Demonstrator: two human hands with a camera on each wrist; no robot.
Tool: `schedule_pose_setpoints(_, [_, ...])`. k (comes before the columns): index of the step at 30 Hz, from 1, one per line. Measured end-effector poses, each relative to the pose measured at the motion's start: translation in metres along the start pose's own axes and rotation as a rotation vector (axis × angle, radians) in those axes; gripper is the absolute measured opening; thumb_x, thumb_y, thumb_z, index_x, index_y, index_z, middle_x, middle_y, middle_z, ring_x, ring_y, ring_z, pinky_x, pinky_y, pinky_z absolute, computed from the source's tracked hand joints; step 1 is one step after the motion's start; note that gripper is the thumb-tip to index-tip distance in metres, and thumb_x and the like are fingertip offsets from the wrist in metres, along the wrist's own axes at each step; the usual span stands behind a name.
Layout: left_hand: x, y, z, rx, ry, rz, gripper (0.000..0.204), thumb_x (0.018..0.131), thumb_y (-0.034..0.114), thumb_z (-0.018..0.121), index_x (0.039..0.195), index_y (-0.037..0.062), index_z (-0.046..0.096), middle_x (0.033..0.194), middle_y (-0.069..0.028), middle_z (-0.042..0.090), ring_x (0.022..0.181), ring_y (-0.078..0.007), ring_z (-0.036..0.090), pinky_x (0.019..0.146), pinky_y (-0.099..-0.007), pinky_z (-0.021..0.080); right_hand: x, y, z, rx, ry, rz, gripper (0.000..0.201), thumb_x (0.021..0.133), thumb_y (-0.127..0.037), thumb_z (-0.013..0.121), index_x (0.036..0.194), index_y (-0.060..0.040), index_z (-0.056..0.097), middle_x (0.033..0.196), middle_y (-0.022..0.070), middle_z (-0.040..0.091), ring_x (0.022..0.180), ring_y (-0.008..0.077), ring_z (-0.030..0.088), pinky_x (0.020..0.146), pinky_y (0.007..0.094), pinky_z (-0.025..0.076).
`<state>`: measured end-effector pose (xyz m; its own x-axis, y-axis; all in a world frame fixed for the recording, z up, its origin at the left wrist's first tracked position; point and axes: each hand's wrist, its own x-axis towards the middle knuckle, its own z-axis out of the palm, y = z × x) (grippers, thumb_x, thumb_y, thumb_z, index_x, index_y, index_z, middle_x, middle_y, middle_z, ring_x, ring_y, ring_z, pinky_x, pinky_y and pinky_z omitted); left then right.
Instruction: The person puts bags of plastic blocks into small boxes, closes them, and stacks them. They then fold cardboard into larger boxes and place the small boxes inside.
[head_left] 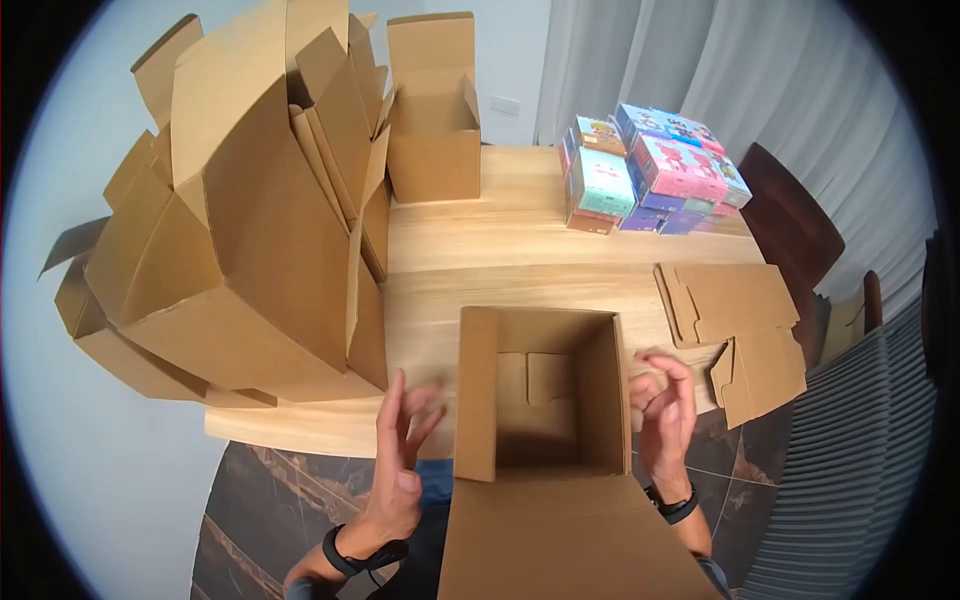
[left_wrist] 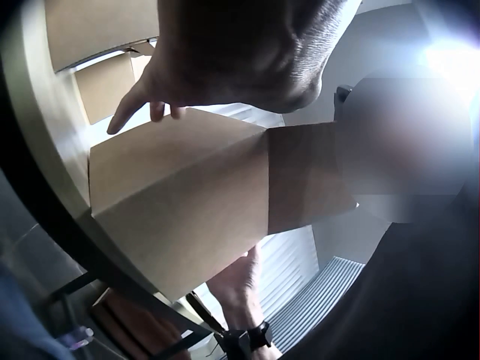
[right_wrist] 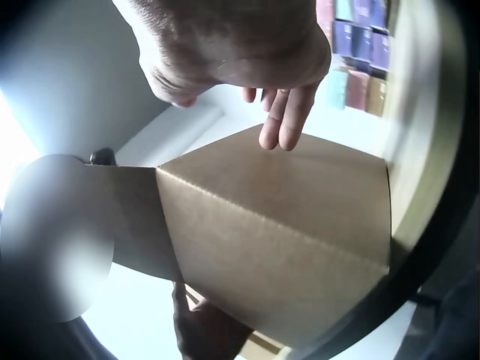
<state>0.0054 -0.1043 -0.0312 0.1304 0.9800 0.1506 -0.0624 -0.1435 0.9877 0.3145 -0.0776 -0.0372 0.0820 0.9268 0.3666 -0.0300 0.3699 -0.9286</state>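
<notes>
A brown cardboard box point(head_left: 475, 395) stands open at the table's near edge, its mouth facing up. One long flap point(head_left: 560, 540) hangs toward the person, and the inside shows bare folded bottom panels. To the left of the box is the left hand point(head_left: 397, 465), fingers extended and apart from the cardboard. On the other side, the right hand point(head_left: 665, 420) hovers beside the wall with loosely bent fingers and nothing held. The right wrist view shows its fingertips point(right_wrist: 281, 135) over the box's side.
Large opened cartons point(head_left: 270, 240) are piled at the left, with another open box point(head_left: 435, 165) behind. Small colourful boxes point(head_left: 680, 170) are stacked at the back right of the wooden table point(head_left: 530, 250). Flattened cardboard pieces point(head_left: 735, 300) lie right. A brown chair point(head_left: 790, 215) stands beyond.
</notes>
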Motion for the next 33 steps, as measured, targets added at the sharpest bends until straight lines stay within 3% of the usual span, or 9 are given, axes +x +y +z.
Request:
schedule_pose_setpoints(4, [0.011,-0.014,-0.001,0.037,0.036,0.22,0.113,0.09,0.084,0.047,0.167,0.012,0.006,0.171,-0.0236,0.006,0.159,-0.0416,0.009,0.123,-0.0623,0.019,0.005,-0.021,0.007,-0.015,0.032,-0.037,0.084,0.097,-0.054,0.066,0.156,-0.0035,0.035,0.16,0.0231,0.034,0.125,0.0322,0.061,0.098,0.0429,0.055])
schedule_pose_setpoints(8, [0.032,-0.017,0.014,0.314,0.034,0.637,0.073,0.105,0.066,0.027,0.158,0.0188,0.044,0.169,-0.0252,0.018,0.155,-0.0538,0.01,0.122,-0.0694,0.012,0.021,-0.061,0.008,-0.109,-0.261,-0.062,0.114,0.086,-0.049,0.081,0.166,-0.0049,0.013,0.168,0.0274,0.022,0.146,0.0412,0.044,0.11,0.048,0.047])
schedule_pose_setpoints(13, [0.034,-0.013,0.028,0.451,-0.091,0.708,0.073,0.112,0.05,0.015,0.112,0.0135,0.078,0.154,-0.0284,0.043,0.151,-0.0503,0.025,0.123,-0.0673,0.015,0.033,-0.115,0.012,-0.494,-0.274,0.282,0.077,0.085,-0.004,0.061,0.158,-0.005,0.037,0.135,0.0248,0.062,0.093,0.0241,0.07,0.084,0.0352,0.057])
schedule_pose_setpoints(16, [0.066,-0.012,0.04,0.401,0.184,0.741,0.079,0.114,0.044,0.014,0.083,0.0039,0.075,0.124,-0.0257,0.063,0.128,-0.0418,0.052,0.115,-0.0556,0.039,0.029,-0.116,0.009,-0.799,-0.446,-0.006,0.069,0.075,0.005,0.054,0.142,-0.0089,0.063,0.118,0.0186,0.068,0.074,0.0213,0.065,0.073,0.0318,0.056])
schedule_pose_setpoints(19, [0.111,-0.031,0.035,-0.354,-0.013,0.601,0.08,0.114,0.046,0.017,0.063,0.0049,0.062,0.082,-0.0158,0.066,0.091,-0.0318,0.062,0.094,-0.0443,0.05,0.048,-0.141,0.005,-1.229,-0.466,-0.513,0.067,0.07,-0.005,0.072,0.137,-0.0145,0.069,0.135,0.0128,0.065,0.111,0.0311,0.066,0.098,0.0475,0.051])
schedule_pose_setpoints(21, [0.143,-0.024,0.034,-0.583,-0.257,0.517,0.076,0.114,0.048,0.018,0.054,0.0098,0.045,0.054,-0.0048,0.048,0.064,-0.0227,0.052,0.076,-0.0373,0.047,0.086,-0.152,-0.009,-1.224,-0.64,-0.481,0.064,0.072,-0.015,0.078,0.135,-0.0163,0.069,0.141,0.0111,0.062,0.124,0.0331,0.059,0.104,0.0513,0.046])
schedule_pose_setpoints(25, [0.209,-0.037,0.045,-0.724,-0.711,0.61,0.065,0.115,0.041,0.011,0.074,0.0122,0.052,0.066,-0.0015,0.055,0.081,-0.0236,0.057,0.088,-0.0399,0.047,0.103,-0.151,-0.035,-1.005,-1.156,-0.246,0.048,0.08,-0.045,0.084,0.116,-0.0155,0.077,0.15,0.0068,0.057,0.143,0.0363,0.047,0.114,0.0549,0.04])
schedule_pose_setpoints(29, [0.204,-0.013,0.07,-0.34,-0.191,0.159,0.067,0.112,0.056,0.028,0.086,0.0037,0.06,0.086,-0.0091,0.064,0.087,-0.0196,0.063,0.086,-0.0332,0.049,0.074,-0.132,-0.027,-0.857,-1.017,-0.089,0.048,0.083,-0.041,0.084,0.107,-0.0008,0.074,0.146,0.0171,0.057,0.101,0.0309,0.071,0.083,0.0384,0.06])
schedule_pose_setpoints(33, [0.125,0.025,0.047,-0.155,0.131,0.221,0.049,0.114,0.041,0.033,0.119,0.0004,0.058,0.126,-0.0173,0.062,0.118,-0.0289,0.062,0.108,-0.0393,0.046,0.089,-0.156,-0.018,-0.682,-0.978,-0.087,0.058,0.083,-0.041,0.082,0.127,-0.0051,0.069,0.148,0.0156,0.055,0.086,0.0318,0.069,0.076,0.0395,0.059])
